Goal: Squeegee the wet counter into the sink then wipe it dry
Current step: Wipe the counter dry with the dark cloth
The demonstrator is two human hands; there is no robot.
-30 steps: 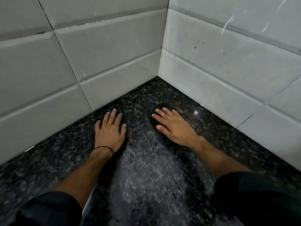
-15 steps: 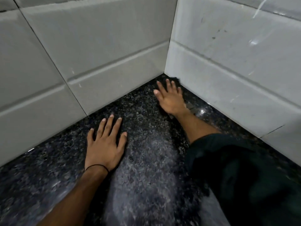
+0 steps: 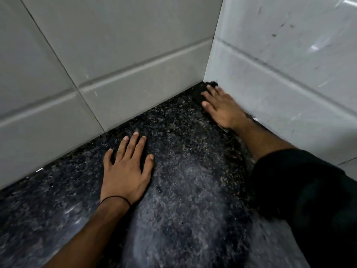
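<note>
The dark speckled granite counter (image 3: 185, 200) runs into a tiled corner. My left hand (image 3: 125, 171) lies flat on it, fingers spread and straight, a thin black band at the wrist. My right hand (image 3: 222, 108) reaches deep into the corner with straight fingers and presses down on a dark cloth (image 3: 201, 91), of which only a ragged edge shows past the fingertips, against the right wall. A paler, dull sheen covers the counter's middle. No squeegee and no sink are in view.
Grey tiled walls close the counter in on the left (image 3: 116, 74) and right (image 3: 289, 74), meeting at the corner just beyond my right hand. My dark sleeve (image 3: 301, 190) covers the lower right of the counter.
My right hand has slid the dark cloth from the middle of the counter up into the corner against the right wall. My left hand has stayed flat in place.
</note>
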